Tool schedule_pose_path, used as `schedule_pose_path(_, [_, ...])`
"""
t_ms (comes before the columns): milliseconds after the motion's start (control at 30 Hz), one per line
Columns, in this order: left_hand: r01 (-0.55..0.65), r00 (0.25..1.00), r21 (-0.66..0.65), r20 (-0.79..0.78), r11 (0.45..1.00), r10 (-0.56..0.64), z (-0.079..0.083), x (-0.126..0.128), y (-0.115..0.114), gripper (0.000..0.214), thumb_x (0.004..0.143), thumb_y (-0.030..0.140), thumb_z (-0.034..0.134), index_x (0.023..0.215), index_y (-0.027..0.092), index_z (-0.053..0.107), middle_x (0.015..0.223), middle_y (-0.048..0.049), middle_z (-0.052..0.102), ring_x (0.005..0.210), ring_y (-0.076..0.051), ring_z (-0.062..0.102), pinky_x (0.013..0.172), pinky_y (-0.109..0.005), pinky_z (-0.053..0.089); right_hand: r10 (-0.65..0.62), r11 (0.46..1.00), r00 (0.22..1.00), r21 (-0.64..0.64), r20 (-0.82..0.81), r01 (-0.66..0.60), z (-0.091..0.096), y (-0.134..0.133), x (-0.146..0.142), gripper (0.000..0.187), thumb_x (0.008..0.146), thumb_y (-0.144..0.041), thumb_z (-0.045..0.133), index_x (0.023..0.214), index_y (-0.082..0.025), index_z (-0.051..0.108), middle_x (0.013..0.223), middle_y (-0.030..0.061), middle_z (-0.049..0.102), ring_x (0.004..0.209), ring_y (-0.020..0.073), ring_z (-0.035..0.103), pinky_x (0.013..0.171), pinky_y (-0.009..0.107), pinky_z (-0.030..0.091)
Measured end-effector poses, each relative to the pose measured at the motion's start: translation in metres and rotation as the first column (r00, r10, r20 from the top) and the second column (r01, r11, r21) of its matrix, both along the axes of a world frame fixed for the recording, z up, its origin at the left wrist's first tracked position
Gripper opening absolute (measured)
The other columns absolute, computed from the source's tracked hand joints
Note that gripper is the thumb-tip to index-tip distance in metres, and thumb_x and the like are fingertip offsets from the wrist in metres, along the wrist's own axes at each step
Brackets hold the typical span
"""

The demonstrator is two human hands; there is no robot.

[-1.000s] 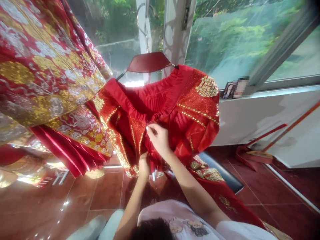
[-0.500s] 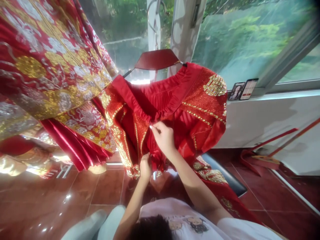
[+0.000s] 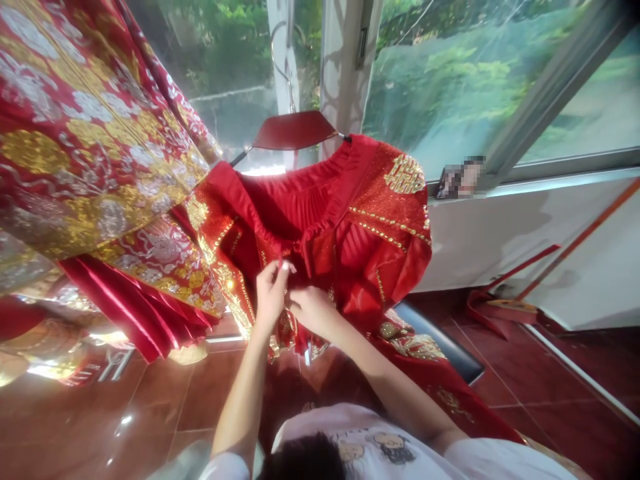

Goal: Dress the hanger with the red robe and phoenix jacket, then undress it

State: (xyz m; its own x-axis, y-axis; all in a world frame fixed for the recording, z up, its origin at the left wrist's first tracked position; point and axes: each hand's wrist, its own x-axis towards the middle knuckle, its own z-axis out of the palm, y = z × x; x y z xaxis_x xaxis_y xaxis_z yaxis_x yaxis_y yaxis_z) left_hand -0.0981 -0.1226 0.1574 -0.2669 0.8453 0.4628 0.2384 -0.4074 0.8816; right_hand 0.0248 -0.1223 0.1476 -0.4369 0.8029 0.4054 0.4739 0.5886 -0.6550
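Observation:
A red skirt (image 3: 370, 247) with a gathered waistband and gold beading hangs by its waist from a clip hanger (image 3: 295, 130). My left hand (image 3: 273, 293) pinches the skirt's front just below the waistband, thumb and fingertip pressed together and pointing up. Close beside it and a little lower, my right hand (image 3: 313, 310) is closed with curled fingers against the same cloth. Its fingertips are partly hidden, and the exact bit of fabric between them does not show clearly. Gold embroidery runs down the skirt's panels on both sides of my hands.
Another red garment with gold and silver embroidery (image 3: 110, 133) hangs at the left. Windows (image 3: 480, 87) stand behind, with a blurred-out item (image 3: 460, 179) on the sill. Red cloth lies over a dark-edged seat (image 3: 465, 367) at the right. A long-handled red dustpan (image 3: 500, 310) rests by the wall.
My left hand has risen from low on the skirt to just below the waistband. My right hand has come down from the waistband to beside it. The view has shifted slightly right.

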Motion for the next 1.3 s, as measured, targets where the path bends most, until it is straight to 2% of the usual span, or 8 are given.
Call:
schedule_pose_path(100, [-0.025,0.989,0.001,0.148,1.0,0.024,-0.01,0.004,0.002,0.034,0.088,0.046,0.057,0.078,0.015,0.068,0.063,0.0007,0.058,0.058,-0.01,0.051,0.059,-0.021,0.042,-0.19,0.981,0.978,0.032,-0.083,0.194,0.017,0.013,0.019,0.021,0.086,-0.035,0.06,0.077,-0.018,0.07,0.061,0.0024,0.065,0.051,0.013,0.056,0.053,0.023,0.036])
schedule_pose_path(233, [-0.153,0.938,-0.03,0.31,0.988,0.155,-0.039,0.013,-0.009,0.038,0.085,0.053,0.06,0.085,0.016,0.07,0.056,0.0037,0.048,0.051,-0.009,0.039,0.051,-0.02,0.032,-0.508,0.858,0.861,0.085,-0.014,0.507,0.029,0.043,0.026,0.04,0.082,-0.053,0.063,0.091,-0.016,0.07,0.069,0.0081,0.069,0.058,0.019,0.06,0.055,0.026,0.034])
schedule_pose_path(367, [-0.182,0.898,-0.026,0.403,0.983,0.177,-0.051,0.022,-0.019,0.04,0.084,0.056,0.06,0.091,0.018,0.07,0.056,0.0048,0.043,0.05,-0.009,0.036,0.052,-0.021,0.03,-0.413,0.909,0.91,0.071,0.022,0.411,0.018,0.054,0.017,0.031,0.095,-0.032,0.046,0.077,-0.016,0.067,0.066,0.0071,0.068,0.054,0.0154,0.057,0.056,0.025,0.031])
schedule_pose_path(567, [-0.052,0.905,-0.053,0.42,0.997,0.07,-0.047,0.03,-0.026,0.039,0.088,0.054,0.057,0.084,0.017,0.067,0.053,0.0067,0.031,0.047,-0.007,0.026,0.047,-0.02,0.021,-0.328,0.938,0.926,0.048,-0.19,0.342,0.004,0.05,0.007,0.029,0.092,-0.039,0.05,0.078,-0.017,0.062,0.063,0.0043,0.064,0.053,0.013,0.054,0.055,0.023,0.032])
schedule_pose_path(700, [0.016,0.909,-0.077,0.417,0.997,0.017,-0.046,0.033,-0.03,0.039,0.09,0.053,0.054,0.081,0.017,0.065,0.051,0.0053,0.042,0.045,-0.007,0.033,0.046,-0.02,0.026,-0.219,0.974,0.951,0.011,-0.218,0.226,0.005,0.049,0.006,0.029,0.088,-0.027,0.049,0.061,-0.018,0.052,0.052,-0.0006,0.053,0.045,0.0095,0.043,0.051,0.022,0.028])
schedule_pose_path(867, [0.032,0.924,-0.078,0.381,0.996,0.0,-0.045,0.034,-0.033,0.038,0.091,0.052,0.053,0.079,0.017,0.063,0.053,0.0041,0.05,0.048,-0.008,0.043,0.052,-0.02,0.034,-0.302,0.941,0.934,0.096,-0.193,0.325,0.01,0.045,0.013,0.027,0.082,-0.022,0.052,0.055,-0.018,0.048,0.051,-0.0014,0.05,0.046,0.0087,0.035,0.051,0.024,0.023])
schedule_pose_path(1067, [0.096,0.937,-0.133,0.347,0.986,-0.044,-0.047,0.043,-0.037,0.047,0.091,0.052,0.052,0.061,0.016,0.051,0.055,0.0031,0.048,0.052,-0.008,0.041,0.054,-0.021,0.032,0.056,0.992,0.888,0.126,-0.457,0.002,0.014,0.024,0.004,0.033,0.083,-0.024,0.049,0.051,-0.019,0.041,0.052,-0.0021,0.046,0.049,0.0083,0.041,0.052,0.021,0.032])
schedule_pose_path(1300, [0.093,0.954,-0.164,0.296,0.982,-0.041,-0.042,0.041,-0.042,0.044,0.087,0.054,0.057,0.064,0.016,0.056,0.055,0.0024,0.051,0.053,-0.01,0.045,0.055,-0.022,0.034,-0.145,0.987,0.82,-0.137,-0.554,0.081,0.015,0.016,0.002,0.023,0.082,-0.035,0.058,0.068,-0.018,0.06,0.052,-0.0018,0.053,0.046,0.0091,0.046,0.047,0.022,0.035])
